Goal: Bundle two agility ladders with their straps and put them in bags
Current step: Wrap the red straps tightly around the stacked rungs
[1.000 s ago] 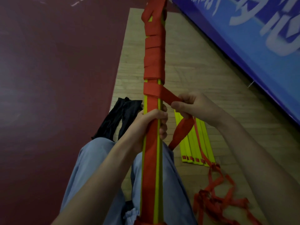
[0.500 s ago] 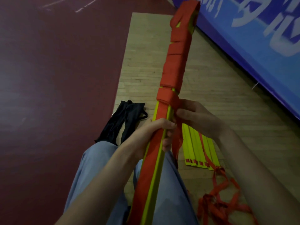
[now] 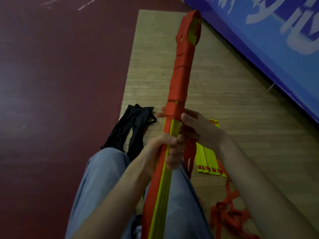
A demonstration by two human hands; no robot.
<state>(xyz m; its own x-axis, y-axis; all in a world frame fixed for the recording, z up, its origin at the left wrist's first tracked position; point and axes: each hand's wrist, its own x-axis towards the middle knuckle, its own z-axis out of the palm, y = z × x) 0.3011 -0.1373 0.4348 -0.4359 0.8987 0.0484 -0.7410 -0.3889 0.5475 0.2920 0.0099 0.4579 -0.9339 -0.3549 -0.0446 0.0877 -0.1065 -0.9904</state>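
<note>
The fingers of the left hand (image 3: 165,149) are gripping the ladder bundle (image 3: 175,128) on its bare yellow stretch. Those of the right hand (image 3: 198,128) are curling round it just above, the red strap (image 3: 189,152) dangling beneath them.

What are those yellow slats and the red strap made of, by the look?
The yellow slats: likely rigid plastic, smooth, faint sheen, straight edges. The red strap: probably woven fabric webbing, matte, wraps flat and hangs limp.

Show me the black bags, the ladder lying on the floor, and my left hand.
Bags (image 3: 133,128), head view, middle of the fabric.
Floor ladder (image 3: 208,159), head view, yellow rungs.
Left hand (image 3: 158,149), head view, knuckles round the bundle (image 3: 179,80).
</note>
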